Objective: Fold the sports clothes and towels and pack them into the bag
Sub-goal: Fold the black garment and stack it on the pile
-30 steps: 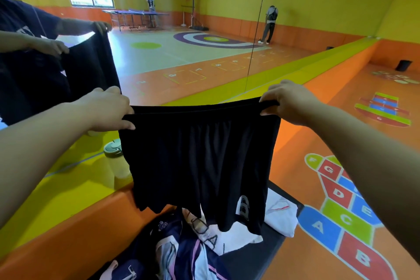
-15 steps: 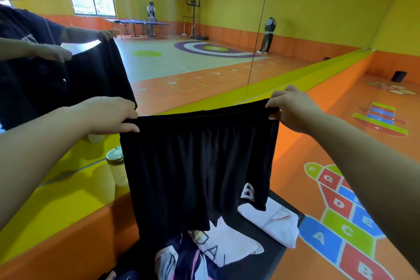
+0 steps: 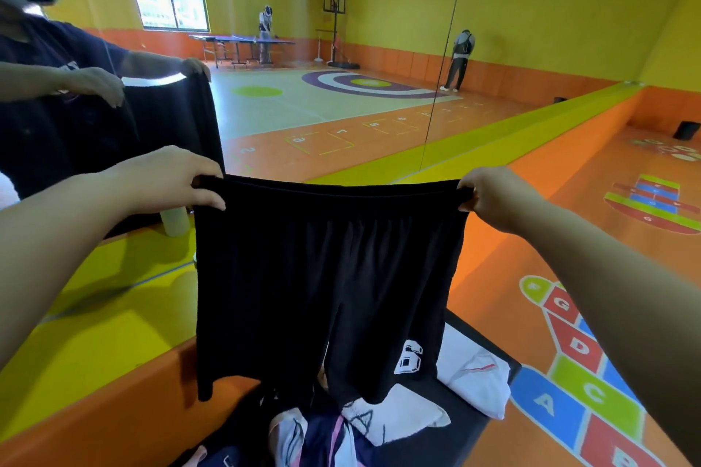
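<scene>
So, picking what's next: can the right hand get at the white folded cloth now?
Probably not yet: the right hand holds up the black shorts; the white folded cloth lies mostly uncovered.

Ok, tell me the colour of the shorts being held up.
The shorts are black, with a white number print near one hem; head view.

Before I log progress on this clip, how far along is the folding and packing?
Early. Seemingly done: one white towel lies folded on the dark surface. In hand: the black sports shorts with a white number hang unfolded, left hand and right hand each with a grip on the waistband. Left: the crumpled navy-and-white clothes pile below, plus all packing; no bag is clearly visible.
</scene>
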`<state>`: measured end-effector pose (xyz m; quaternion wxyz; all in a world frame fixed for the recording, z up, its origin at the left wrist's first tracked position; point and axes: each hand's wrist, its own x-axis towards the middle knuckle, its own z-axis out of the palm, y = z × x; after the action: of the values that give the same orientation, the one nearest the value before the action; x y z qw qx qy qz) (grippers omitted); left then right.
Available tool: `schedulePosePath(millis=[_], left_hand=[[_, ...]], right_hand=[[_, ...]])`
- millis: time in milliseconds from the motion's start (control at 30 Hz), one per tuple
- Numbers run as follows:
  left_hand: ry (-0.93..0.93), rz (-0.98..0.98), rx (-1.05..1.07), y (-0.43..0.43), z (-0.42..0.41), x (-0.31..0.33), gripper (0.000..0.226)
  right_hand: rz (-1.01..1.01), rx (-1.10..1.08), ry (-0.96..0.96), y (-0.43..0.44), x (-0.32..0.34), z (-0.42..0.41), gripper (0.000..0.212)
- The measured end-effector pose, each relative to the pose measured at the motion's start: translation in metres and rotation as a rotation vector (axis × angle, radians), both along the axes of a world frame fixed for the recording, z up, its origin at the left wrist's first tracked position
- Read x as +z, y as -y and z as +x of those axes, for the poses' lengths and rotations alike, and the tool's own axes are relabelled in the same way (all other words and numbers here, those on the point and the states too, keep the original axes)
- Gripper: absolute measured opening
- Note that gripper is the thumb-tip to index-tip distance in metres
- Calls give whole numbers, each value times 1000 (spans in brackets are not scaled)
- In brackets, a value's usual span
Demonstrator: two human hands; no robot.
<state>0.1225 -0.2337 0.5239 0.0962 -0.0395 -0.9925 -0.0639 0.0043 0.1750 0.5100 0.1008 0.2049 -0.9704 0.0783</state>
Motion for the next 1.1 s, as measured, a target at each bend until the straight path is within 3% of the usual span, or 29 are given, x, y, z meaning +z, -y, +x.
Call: schedulePosePath(millis=[200,400,533,633,933,1100], left_hand=[[-26,68,70,4,14,3,25],[-47,536,116,13,28,0,41],[-153,750,162,13,29,-6,18],[-145,875,170,9,29,-11,13],[54,918,273,-1,16,-49,14],[54,899,338,-14,12,-66,11]], right_hand=[[-166,24,80,2,-8,2,4],[-538,114,316,-2,-15,6,18],[-852,178,503,-1,-20,6,17],[-979,159,535,0,-25,7,23],[-848,-119,352,19,-58,9,32],[-741,-206,262,31,-66,18,31]])
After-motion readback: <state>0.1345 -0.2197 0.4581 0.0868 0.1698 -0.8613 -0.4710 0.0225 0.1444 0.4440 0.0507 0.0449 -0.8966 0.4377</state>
